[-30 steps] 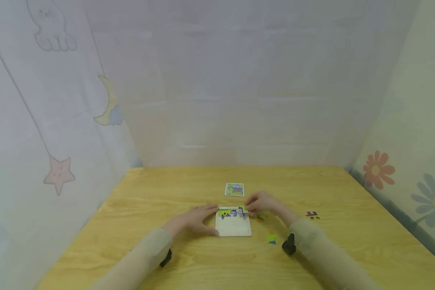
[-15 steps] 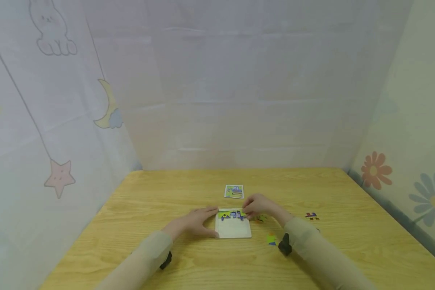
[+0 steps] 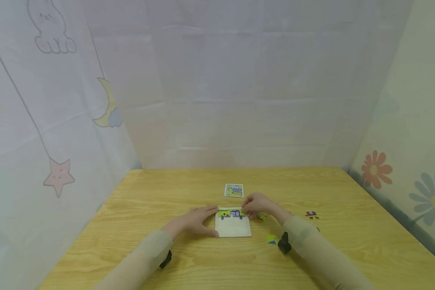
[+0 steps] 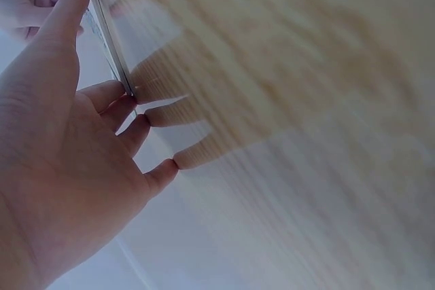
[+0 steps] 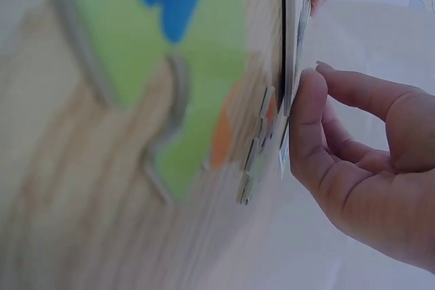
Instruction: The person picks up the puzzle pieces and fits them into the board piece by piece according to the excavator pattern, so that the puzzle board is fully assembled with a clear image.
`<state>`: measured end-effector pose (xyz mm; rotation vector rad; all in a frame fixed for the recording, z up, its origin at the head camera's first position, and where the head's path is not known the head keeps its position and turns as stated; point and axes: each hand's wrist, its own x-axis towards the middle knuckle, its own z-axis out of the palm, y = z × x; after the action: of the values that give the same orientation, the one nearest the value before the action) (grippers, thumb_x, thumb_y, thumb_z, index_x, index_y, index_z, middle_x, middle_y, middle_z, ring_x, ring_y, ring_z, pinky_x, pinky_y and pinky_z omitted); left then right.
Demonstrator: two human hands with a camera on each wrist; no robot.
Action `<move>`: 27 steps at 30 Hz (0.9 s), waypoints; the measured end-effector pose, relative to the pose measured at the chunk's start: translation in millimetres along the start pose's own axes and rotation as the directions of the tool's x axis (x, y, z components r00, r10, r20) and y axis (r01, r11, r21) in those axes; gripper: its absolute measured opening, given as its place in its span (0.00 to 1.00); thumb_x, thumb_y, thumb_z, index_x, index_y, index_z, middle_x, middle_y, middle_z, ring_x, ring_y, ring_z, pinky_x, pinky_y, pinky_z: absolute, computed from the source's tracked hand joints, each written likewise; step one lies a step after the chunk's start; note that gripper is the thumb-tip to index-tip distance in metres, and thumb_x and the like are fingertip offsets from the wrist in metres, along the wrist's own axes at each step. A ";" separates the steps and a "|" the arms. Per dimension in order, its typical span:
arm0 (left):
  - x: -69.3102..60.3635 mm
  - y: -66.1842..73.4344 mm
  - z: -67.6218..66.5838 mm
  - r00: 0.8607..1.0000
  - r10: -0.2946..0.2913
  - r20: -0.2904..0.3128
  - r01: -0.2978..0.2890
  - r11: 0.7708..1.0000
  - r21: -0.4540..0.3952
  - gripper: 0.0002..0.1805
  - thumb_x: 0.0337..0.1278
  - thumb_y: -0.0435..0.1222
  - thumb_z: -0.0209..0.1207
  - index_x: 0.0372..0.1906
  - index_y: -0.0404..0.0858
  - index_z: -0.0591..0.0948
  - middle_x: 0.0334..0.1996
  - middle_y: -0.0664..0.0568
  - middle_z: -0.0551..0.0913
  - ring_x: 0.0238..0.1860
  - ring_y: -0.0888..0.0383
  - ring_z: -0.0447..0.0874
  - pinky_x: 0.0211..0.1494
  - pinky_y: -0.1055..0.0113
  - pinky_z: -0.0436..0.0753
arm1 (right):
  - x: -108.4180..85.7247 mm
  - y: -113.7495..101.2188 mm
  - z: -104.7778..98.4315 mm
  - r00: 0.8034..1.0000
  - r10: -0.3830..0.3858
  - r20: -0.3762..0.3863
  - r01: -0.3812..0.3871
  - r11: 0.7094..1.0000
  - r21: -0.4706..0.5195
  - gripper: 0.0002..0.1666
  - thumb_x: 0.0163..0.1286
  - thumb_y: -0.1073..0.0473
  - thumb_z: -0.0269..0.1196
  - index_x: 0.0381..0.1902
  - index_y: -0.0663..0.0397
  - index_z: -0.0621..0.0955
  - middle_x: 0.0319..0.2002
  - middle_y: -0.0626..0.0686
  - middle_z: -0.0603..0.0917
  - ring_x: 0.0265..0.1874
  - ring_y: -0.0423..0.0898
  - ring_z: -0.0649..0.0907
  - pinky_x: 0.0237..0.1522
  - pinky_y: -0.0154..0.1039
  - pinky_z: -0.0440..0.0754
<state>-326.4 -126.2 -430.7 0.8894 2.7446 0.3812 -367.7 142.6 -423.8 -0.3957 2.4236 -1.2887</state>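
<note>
Head view: tray [image 3: 233, 228] braced by spread left hand [image 3: 197, 221], likely against sliding; puzzle pieces [image 3: 235, 214] touched by right hand [image 3: 259, 205], pinch unclear.

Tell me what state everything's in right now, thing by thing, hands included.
Tray: flat, partly filled, near part bare.
Fitted pieces: lined along its far side.
Loose pieces: scattered right of the tray.
Picture card: face up beyond the tray.
Left hand: spread along the tray's left edge.
Right hand: curled at the tray's far right corner; grip unclear.
</note>
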 end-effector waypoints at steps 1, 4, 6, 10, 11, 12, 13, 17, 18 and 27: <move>0.2 -0.2 -0.1 1.000 -0.002 0.002 0.002 1.000 0.000 0.47 0.52 0.60 0.58 0.72 0.42 0.57 0.73 0.50 0.55 0.72 0.47 0.54 0.73 0.45 0.52 | 0.1 0.3 -0.6 1.000 -0.006 -0.005 0.006 1.000 -0.011 0.08 0.63 0.64 0.62 0.38 0.65 0.80 0.28 0.57 0.82 0.24 0.46 0.82 0.29 0.41 0.85; 0.5 -1.0 -0.4 1.000 -0.003 0.005 0.003 1.000 -0.002 0.47 0.52 0.60 0.59 0.72 0.42 0.57 0.73 0.50 0.56 0.72 0.47 0.54 0.73 0.44 0.53 | 0.9 1.7 -2.1 1.000 -0.020 -0.014 0.020 0.999 -0.032 0.09 0.62 0.63 0.63 0.38 0.63 0.81 0.30 0.57 0.83 0.27 0.46 0.82 0.31 0.40 0.84; 0.8 -1.7 -0.3 1.000 -0.008 0.009 0.008 1.000 -0.002 0.48 0.51 0.61 0.58 0.72 0.42 0.57 0.73 0.50 0.55 0.72 0.47 0.54 0.73 0.44 0.52 | 1.4 2.5 -3.0 1.000 -0.027 -0.012 0.027 0.999 -0.035 0.10 0.62 0.62 0.64 0.39 0.63 0.82 0.31 0.56 0.84 0.29 0.46 0.83 0.33 0.39 0.85; 2.3 -3.8 0.7 1.000 -0.006 0.010 0.006 1.000 0.006 0.48 0.51 0.62 0.58 0.73 0.42 0.57 0.73 0.50 0.55 0.72 0.48 0.54 0.73 0.45 0.53 | 1.4 2.3 -3.9 0.999 -0.037 0.012 0.037 0.999 -0.013 0.13 0.62 0.61 0.64 0.42 0.63 0.81 0.34 0.55 0.85 0.32 0.46 0.84 0.37 0.39 0.85; 2.6 -4.1 0.9 1.000 -0.005 0.009 0.005 1.000 0.007 0.48 0.51 0.62 0.57 0.73 0.42 0.57 0.73 0.50 0.55 0.72 0.48 0.54 0.72 0.45 0.53 | 1.0 1.8 -4.0 0.999 -0.040 0.020 0.040 0.999 -0.007 0.13 0.62 0.61 0.64 0.44 0.63 0.81 0.35 0.55 0.85 0.33 0.46 0.84 0.37 0.40 0.85; 3.0 -4.3 1.1 1.000 -0.004 0.008 0.004 1.000 0.009 0.48 0.51 0.62 0.57 0.73 0.42 0.57 0.73 0.50 0.55 0.72 0.48 0.54 0.72 0.44 0.53 | 0.8 1.7 -4.0 0.999 -0.043 0.027 0.043 0.999 0.001 0.14 0.63 0.61 0.63 0.44 0.64 0.81 0.36 0.56 0.85 0.33 0.46 0.85 0.38 0.40 0.85; 3.3 -4.4 1.3 1.000 -0.003 0.007 0.003 1.000 0.008 0.48 0.52 0.62 0.57 0.73 0.42 0.57 0.73 0.50 0.55 0.72 0.48 0.54 0.72 0.44 0.53 | 0.7 1.7 -3.8 0.998 -0.046 0.033 0.045 0.999 0.012 0.15 0.63 0.61 0.63 0.45 0.65 0.80 0.36 0.56 0.85 0.33 0.46 0.85 0.38 0.40 0.85; 3.7 -2.6 0.7 1.000 -0.001 0.004 0.001 1.000 0.002 0.48 0.52 0.61 0.58 0.72 0.42 0.57 0.73 0.50 0.55 0.72 0.47 0.54 0.72 0.44 0.53 | 0.1 3.1 -3.0 0.998 -0.050 0.042 0.048 0.997 0.054 0.17 0.64 0.61 0.62 0.48 0.66 0.79 0.37 0.57 0.85 0.35 0.47 0.85 0.39 0.41 0.85; 3.9 -2.2 0.6 1.000 -0.003 0.004 0.003 1.000 0.002 0.48 0.52 0.61 0.58 0.72 0.42 0.57 0.73 0.50 0.56 0.72 0.47 0.54 0.72 0.44 0.53 | 0.0 3.6 -2.9 0.998 -0.051 0.043 0.048 0.997 0.061 0.18 0.64 0.61 0.62 0.48 0.67 0.78 0.37 0.57 0.85 0.35 0.47 0.85 0.39 0.41 0.85; 4.6 -2.0 1.8 1.000 -0.002 0.006 0.002 1.000 -0.001 0.48 0.51 0.61 0.58 0.72 0.41 0.57 0.73 0.49 0.56 0.72 0.47 0.54 0.72 0.44 0.53 | -1.5 7.1 -6.0 0.992 -0.088 0.089 0.082 0.994 0.071 0.21 0.64 0.59 0.62 0.51 0.67 0.77 0.42 0.57 0.84 0.40 0.49 0.85 0.42 0.42 0.84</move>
<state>-330.5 -124.7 -433.6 0.8855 2.7399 0.3786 -369.6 151.4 -426.4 -0.5322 2.3035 -1.3527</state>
